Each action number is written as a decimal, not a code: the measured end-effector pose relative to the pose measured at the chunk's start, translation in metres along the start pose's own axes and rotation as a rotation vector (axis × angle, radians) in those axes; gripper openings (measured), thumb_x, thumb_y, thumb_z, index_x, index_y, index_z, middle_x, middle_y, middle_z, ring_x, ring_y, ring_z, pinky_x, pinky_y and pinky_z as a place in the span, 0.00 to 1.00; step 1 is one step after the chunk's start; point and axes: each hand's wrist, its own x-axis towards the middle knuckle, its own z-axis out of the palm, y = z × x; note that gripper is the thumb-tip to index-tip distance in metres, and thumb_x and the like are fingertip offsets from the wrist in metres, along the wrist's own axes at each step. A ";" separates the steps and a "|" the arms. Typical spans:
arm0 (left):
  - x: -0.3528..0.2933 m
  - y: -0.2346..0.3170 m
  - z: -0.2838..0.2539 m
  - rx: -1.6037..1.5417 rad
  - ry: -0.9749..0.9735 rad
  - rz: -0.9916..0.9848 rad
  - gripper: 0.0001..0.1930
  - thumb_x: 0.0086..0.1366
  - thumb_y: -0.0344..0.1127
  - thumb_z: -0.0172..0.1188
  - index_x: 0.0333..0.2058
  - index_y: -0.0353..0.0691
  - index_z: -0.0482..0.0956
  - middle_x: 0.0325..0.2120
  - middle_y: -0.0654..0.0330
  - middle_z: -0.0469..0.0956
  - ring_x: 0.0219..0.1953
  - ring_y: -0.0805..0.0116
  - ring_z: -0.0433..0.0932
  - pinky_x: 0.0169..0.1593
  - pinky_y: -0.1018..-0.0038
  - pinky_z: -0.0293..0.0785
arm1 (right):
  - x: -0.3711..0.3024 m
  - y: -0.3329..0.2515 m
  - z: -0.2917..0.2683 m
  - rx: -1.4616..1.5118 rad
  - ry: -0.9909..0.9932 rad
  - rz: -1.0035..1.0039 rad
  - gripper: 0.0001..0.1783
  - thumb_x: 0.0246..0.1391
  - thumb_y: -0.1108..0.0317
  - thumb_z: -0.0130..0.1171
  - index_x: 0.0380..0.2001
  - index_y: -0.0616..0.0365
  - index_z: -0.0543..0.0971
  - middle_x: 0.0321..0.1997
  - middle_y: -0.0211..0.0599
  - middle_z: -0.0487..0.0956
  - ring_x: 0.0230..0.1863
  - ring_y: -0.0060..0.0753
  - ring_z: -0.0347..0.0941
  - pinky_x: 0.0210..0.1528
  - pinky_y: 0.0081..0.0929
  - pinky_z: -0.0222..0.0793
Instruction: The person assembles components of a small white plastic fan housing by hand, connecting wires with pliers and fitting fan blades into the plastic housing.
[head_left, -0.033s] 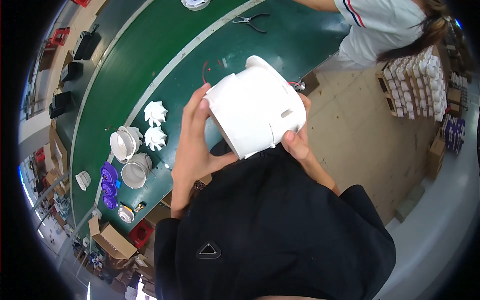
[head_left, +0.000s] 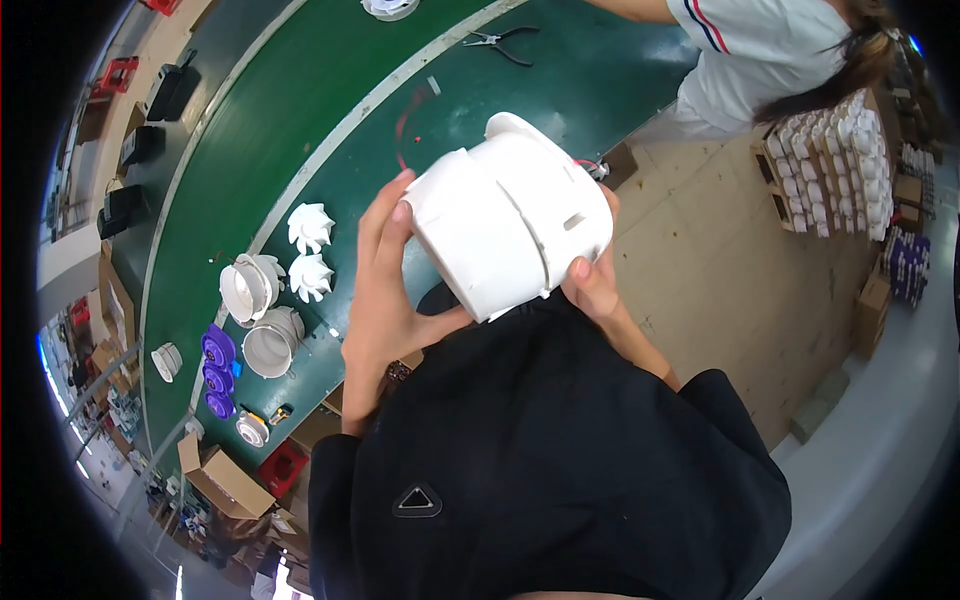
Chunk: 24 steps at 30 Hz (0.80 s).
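A white plastic fan housing [head_left: 475, 235] is held up between my two hands, above the near edge of the green workbench. My left hand [head_left: 385, 285] grips its left end, fingers along the upper rim and thumb at the lower corner. My right hand [head_left: 597, 285] clasps the right end, with the thumb on the near face and most fingers hidden behind. A dark seam line runs around the housing between its two parts. From its upper left rim a red wire [head_left: 402, 135] sticks out, blurred toward its white plug.
On the bench [head_left: 360, 150] at left lie white fan impellers [head_left: 311, 277], open white housings [head_left: 271, 345] and purple round parts [head_left: 217, 350]. Pliers [head_left: 505, 44] lie at the far side. A co-worker [head_left: 760, 65] stands at upper right. Stacked white parts [head_left: 830, 170] stand on the floor.
The housing has turned slightly in my hands, and its seam shows as a longer, darker line. The red wire has swung up and its plug sits farther from the housing.
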 end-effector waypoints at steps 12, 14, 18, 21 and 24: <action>0.000 0.001 0.013 -0.156 -0.077 0.135 0.48 0.32 0.38 0.77 0.55 0.59 0.60 0.60 0.41 0.49 0.61 0.38 0.55 0.54 0.51 0.65 | 0.007 0.003 0.010 -0.013 0.089 0.079 0.39 0.53 0.53 0.51 0.58 0.62 0.46 0.54 0.42 0.56 0.58 0.33 0.51 0.61 0.33 0.45; -0.002 -0.008 0.022 -0.161 0.062 0.177 0.51 0.32 0.41 0.77 0.56 0.52 0.57 0.61 0.42 0.47 0.60 0.39 0.56 0.54 0.52 0.65 | 0.006 0.001 0.010 -0.039 0.054 0.061 0.39 0.53 0.53 0.51 0.58 0.63 0.46 0.54 0.42 0.57 0.58 0.33 0.52 0.60 0.32 0.46; 0.007 0.001 0.011 -0.031 0.085 0.189 0.52 0.31 0.40 0.77 0.57 0.47 0.57 0.61 0.42 0.46 0.58 0.39 0.59 0.53 0.53 0.66 | 0.006 0.001 0.011 -0.006 0.084 0.049 0.38 0.52 0.54 0.52 0.57 0.62 0.46 0.53 0.42 0.57 0.57 0.33 0.52 0.59 0.32 0.47; 0.002 0.003 0.006 0.001 -0.036 -0.020 0.52 0.32 0.39 0.76 0.59 0.47 0.57 0.60 0.42 0.51 0.56 0.39 0.63 0.51 0.55 0.69 | 0.004 0.004 0.008 -0.002 0.106 0.035 0.39 0.51 0.54 0.52 0.57 0.61 0.46 0.53 0.42 0.57 0.57 0.33 0.52 0.59 0.33 0.47; -0.002 0.005 0.003 -0.067 -0.071 -0.044 0.50 0.32 0.34 0.75 0.58 0.46 0.60 0.60 0.42 0.51 0.57 0.40 0.61 0.53 0.55 0.67 | 0.004 0.002 0.005 -0.004 0.085 0.019 0.40 0.51 0.53 0.53 0.57 0.61 0.46 0.53 0.41 0.57 0.58 0.33 0.51 0.59 0.33 0.47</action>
